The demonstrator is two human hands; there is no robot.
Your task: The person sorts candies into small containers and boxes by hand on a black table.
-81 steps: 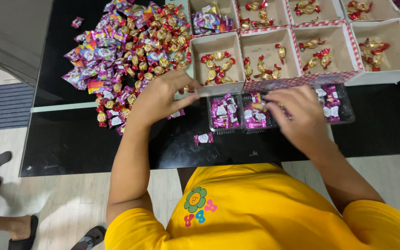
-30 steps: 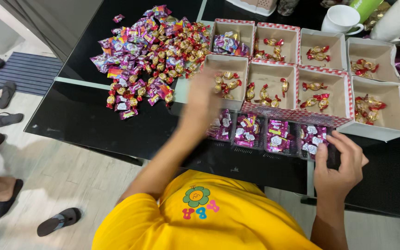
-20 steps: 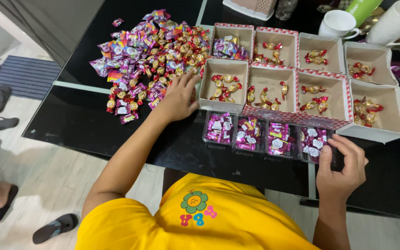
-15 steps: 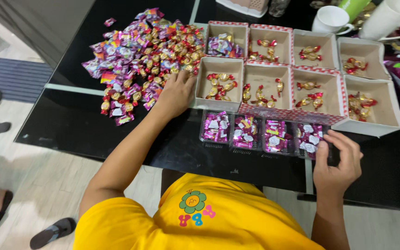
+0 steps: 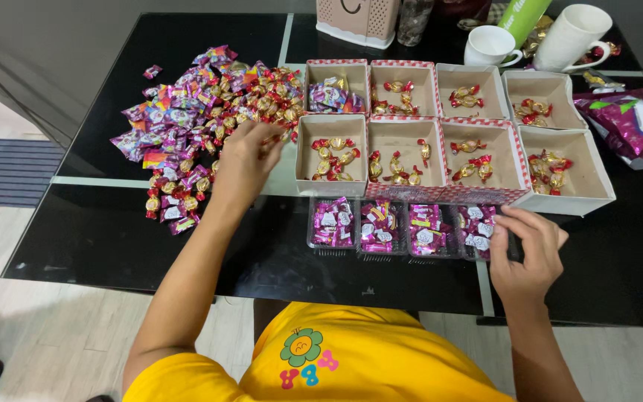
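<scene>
Since a moment ago, left hand (image 5: pixel 243 156) slid off the box onto the candy pile (image 5: pixel 202 119) on the table (image 5: pixel 113 231), fingers curled; grip unclear. Right hand (image 5: pixel 526 249) pinches the clear tray (image 5: pixel 403 231) edge.

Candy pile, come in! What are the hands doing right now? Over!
Left hand reaching into candy pile, grip unclear. Right hand touching clear tray. Nothing in the way.

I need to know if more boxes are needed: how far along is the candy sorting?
Done: eight cardboard boxes each hold a few gold candies, and the clear tray holds pink ones. In hand: left hand is in the loose pile; right hand touches the tray's right end. Left: most of the pile.
</scene>
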